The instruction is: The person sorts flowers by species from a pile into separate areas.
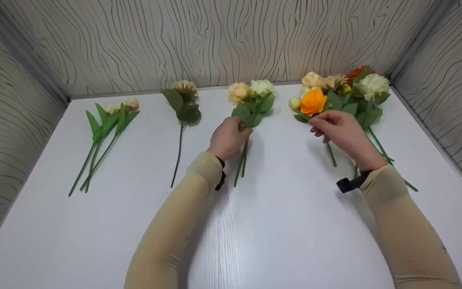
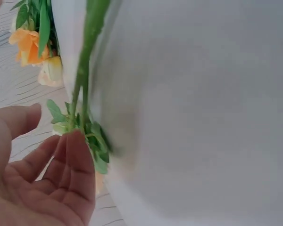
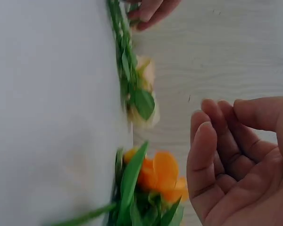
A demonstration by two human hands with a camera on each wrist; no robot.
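My left hand (image 1: pixel 231 136) is at the stems of two artificial roses, one peach (image 1: pixel 238 92) and one cream-white (image 1: pixel 262 86), lying on the table. In the left wrist view its thumb stands apart from the bent fingers (image 2: pixel 80 155), whose tips reach the green stems (image 2: pixel 82 89) just below the leaves. Above the bunch at the right, my right hand (image 1: pixel 341 130) hovers near an orange rose (image 1: pixel 313 101). Its fingers are loosely bent, thumb close to the fingertips, with nothing between them in the right wrist view.
Tulips (image 1: pixel 104 128) with several green stems lie at the table's left. Between them and my left hand is a single beige flower (image 1: pixel 184 89) on a dark stem. A large white rose (image 1: pixel 373 85) belongs to the right-hand bunch. Wood-patterned panels (image 1: pixel 231 40) border the white table (image 1: pixel 287 224).
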